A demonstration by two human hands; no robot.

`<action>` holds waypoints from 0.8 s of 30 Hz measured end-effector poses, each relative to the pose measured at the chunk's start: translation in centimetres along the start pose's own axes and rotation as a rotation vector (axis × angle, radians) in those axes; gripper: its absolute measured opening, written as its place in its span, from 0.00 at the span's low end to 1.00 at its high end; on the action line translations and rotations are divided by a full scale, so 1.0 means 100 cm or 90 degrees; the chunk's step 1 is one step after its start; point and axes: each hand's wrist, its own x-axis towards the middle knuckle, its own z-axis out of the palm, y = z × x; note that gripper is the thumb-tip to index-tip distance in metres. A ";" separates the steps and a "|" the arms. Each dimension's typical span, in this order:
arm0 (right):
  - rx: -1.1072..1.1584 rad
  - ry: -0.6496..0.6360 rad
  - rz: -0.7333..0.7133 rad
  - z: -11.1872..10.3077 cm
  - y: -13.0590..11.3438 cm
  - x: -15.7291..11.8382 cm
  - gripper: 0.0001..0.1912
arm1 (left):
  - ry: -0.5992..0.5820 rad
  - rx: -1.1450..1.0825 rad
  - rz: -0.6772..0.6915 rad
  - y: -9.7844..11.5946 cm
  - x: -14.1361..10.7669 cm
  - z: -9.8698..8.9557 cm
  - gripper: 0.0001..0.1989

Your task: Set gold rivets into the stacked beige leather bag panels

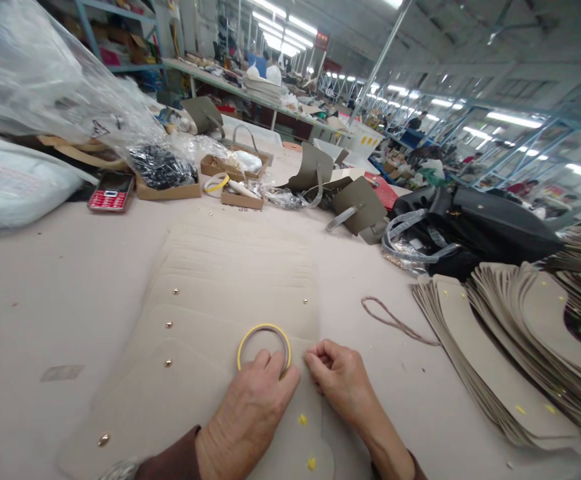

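My left hand [253, 413] is closed round the near edge of a narrow roll of yellow tape [264, 327], above a fanned stack of beige leather panels [205, 353]. Thumb and fingertips of my right hand [337, 373] pinch together at the panels' right edge; what is between them, if anything, is too small to make out. Gold-coloured metal studs [169, 363] run down the left side of the stack. Two yellow tape bits [303, 419] stick to the top panel, right of my left hand.
Curved beige pieces [495, 360] are piled on the right, beside a black bag [490, 223]. A looped cord [395, 323] lies between them and the panels. Farther back are a red-keyed phone [112, 192], small cardboard boxes [170, 193], olive leather parts [359, 203] and plastic wrap [60, 87].
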 end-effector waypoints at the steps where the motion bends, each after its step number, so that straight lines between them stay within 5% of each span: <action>1: -0.028 0.004 -0.019 0.000 0.000 0.001 0.10 | -0.005 -0.006 -0.002 -0.001 -0.001 0.000 0.07; 10: 0.016 0.020 0.024 -0.004 0.013 -0.014 0.11 | -0.019 0.026 0.016 -0.001 -0.014 -0.003 0.10; 15: -0.152 0.072 -0.101 0.003 0.010 -0.018 0.10 | -0.009 0.052 0.019 0.000 -0.016 -0.003 0.13; 24: -0.202 0.016 -0.120 0.002 -0.006 -0.011 0.08 | -0.006 0.054 0.034 -0.003 -0.023 -0.011 0.16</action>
